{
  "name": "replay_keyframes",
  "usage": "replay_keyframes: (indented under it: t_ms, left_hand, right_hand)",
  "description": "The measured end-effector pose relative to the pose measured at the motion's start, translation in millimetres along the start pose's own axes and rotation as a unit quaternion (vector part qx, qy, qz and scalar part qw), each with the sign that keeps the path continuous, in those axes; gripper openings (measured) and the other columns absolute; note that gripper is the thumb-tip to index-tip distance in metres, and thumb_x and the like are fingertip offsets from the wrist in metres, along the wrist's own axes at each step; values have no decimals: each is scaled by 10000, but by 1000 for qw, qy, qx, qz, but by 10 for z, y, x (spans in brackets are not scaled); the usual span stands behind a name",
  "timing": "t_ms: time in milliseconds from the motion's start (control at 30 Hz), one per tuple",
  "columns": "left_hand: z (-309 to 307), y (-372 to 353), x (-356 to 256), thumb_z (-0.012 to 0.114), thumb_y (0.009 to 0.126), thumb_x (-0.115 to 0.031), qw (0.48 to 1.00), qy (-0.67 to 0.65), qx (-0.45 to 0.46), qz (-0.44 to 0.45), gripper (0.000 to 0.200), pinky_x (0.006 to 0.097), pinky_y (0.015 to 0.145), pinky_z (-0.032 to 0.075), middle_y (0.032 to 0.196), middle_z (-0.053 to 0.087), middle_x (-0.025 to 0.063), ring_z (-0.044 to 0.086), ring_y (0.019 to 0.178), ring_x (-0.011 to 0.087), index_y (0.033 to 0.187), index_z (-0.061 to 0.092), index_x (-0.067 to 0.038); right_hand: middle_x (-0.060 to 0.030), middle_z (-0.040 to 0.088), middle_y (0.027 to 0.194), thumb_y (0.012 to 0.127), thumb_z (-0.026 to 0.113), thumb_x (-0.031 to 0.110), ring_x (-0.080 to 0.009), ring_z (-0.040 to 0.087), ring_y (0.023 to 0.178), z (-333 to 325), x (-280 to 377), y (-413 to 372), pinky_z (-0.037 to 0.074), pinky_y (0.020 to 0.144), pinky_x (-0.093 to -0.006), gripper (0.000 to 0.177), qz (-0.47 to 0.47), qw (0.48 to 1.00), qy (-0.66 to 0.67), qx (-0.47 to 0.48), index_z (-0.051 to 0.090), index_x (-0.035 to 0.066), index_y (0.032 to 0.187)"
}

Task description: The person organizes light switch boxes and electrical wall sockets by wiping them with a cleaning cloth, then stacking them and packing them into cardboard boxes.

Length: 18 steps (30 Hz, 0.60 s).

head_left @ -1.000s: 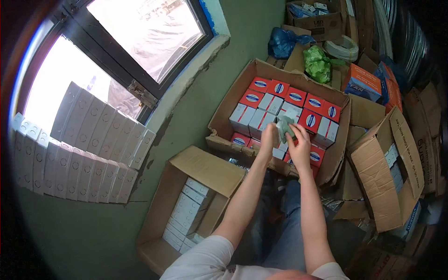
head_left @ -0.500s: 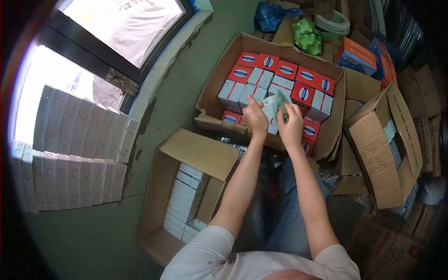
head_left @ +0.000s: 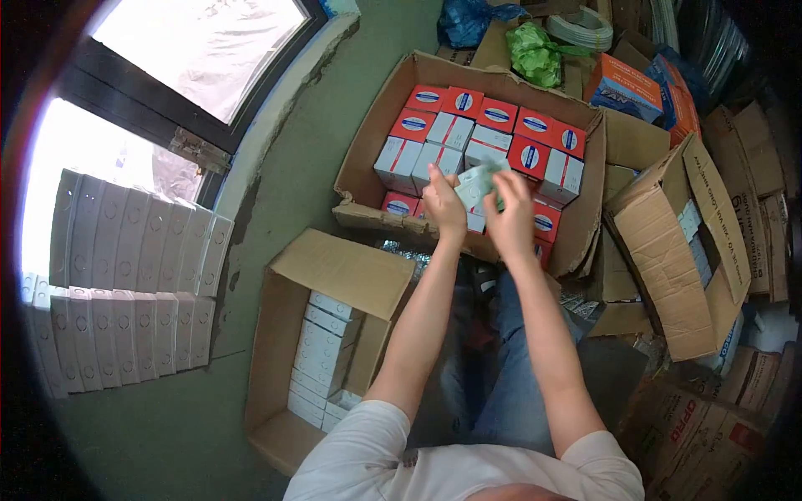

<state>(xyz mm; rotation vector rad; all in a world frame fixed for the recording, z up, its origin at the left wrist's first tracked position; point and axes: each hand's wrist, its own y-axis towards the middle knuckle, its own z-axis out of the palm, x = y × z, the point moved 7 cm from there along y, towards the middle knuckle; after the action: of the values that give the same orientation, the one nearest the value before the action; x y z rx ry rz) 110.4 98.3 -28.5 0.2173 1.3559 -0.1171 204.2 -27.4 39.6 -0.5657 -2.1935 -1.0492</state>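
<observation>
Red-and-white small boxes (head_left: 493, 134) in brown carton (head_left: 368, 167); pale green packet (head_left: 476, 185); green wall (head_left: 334, 150).

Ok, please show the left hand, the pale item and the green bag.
left hand (head_left: 444, 209), head view, back of the hand.
pale item (head_left: 472, 187), head view, its visible middle.
green bag (head_left: 535, 52), head view, its crumpled middle.

The green floor (head_left: 334, 159) carries a big open carton (head_left: 361, 167) of red-and-white boxes, right under the fingers (head_left: 435, 177). Left of them, nearer the person, sits a second carton (head_left: 342, 271) holding white boxes. Far left stand stacked white cases (head_left: 125, 275), and to the right leans a tipped carton (head_left: 668, 250).
</observation>
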Motion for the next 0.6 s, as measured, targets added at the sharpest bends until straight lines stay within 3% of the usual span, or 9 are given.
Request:
replay_keyframes:
  t_ms: [133, 267, 367, 400, 500, 567, 600]
  left_hand:
    - [-47, -42, -206, 302, 1008, -474, 987, -78, -126, -54, 637, 307, 441, 189, 483, 311, -44, 276, 446, 85, 489, 278, -106]
    - [-52, 8, -257, 329, 997, -492, 994, -96, -46, -40, 608, 301, 456, 152, 495, 250, -61, 218, 465, 70, 513, 208, -143]
    - [-28, -2, -186, 334, 993, -498, 995, -69, -35, -58, 615, 292, 455, 179, 496, 271, -59, 241, 464, 72, 506, 236, -136]
    - [-21, 16, -154, 334, 992, -499, 993, -74, -54, -69, 615, 290, 453, 192, 494, 281, -57, 251, 460, 77, 503, 250, -134]
    - [-79, 8, -106, 330, 988, -502, 983, -98, -115, -106, 603, 282, 445, 224, 489, 309, -50, 278, 445, 88, 506, 288, -142]
    - [-165, 24, -157, 322, 985, -504, 971, -134, -153, -127, 576, 276, 441, 236, 487, 328, -47, 289, 432, 94, 521, 305, -163]
    - [-207, 72, -123, 338, 979, -499, 971, -144, -136, -131, 567, 272, 451, 309, 485, 353, -38, 363, 438, 110, 518, 320, -170]
  right_hand:
    - [-182, 600, 1124, 805, 576, 22, -355, 574, 1034, 180, 303, -89, 459, 887, -413, 285, -20, 998, 16, 50, 605, -55, 1077]
    - [-180, 592, 1178, 818, 525, 54, -377, 555, 1012, 2, -189, 85, 442, 911, -435, 326, 27, 996, -81, -2, 597, -42, 1122]
    - [-178, 582, 1224, 808, 529, 32, -370, 545, 995, 6, -208, 47, 438, 916, -428, 385, 26, 997, -71, 8, 576, -44, 1183]
    - [-160, 575, 1249, 789, 568, 22, -352, 535, 981, 66, -108, 23, 441, 918, -414, 428, 30, 994, -71, 76, 569, -28, 1213]
    - [-107, 566, 1303, 784, 551, 13, -304, 529, 921, 227, 289, -118, 454, 873, -365, 448, -52, 994, -29, 96, 584, 4, 1231]
    - [-87, 560, 1317, 786, 547, 11, -291, 520, 879, 219, 385, -85, 460, 859, -356, 454, -45, 991, -12, 129, 581, 8, 1239]
    - [-77, 556, 1325, 787, 545, 11, -285, 516, 858, 225, 402, -69, 463, 852, -351, 457, -42, 989, -3, 144, 579, 10, 1243]
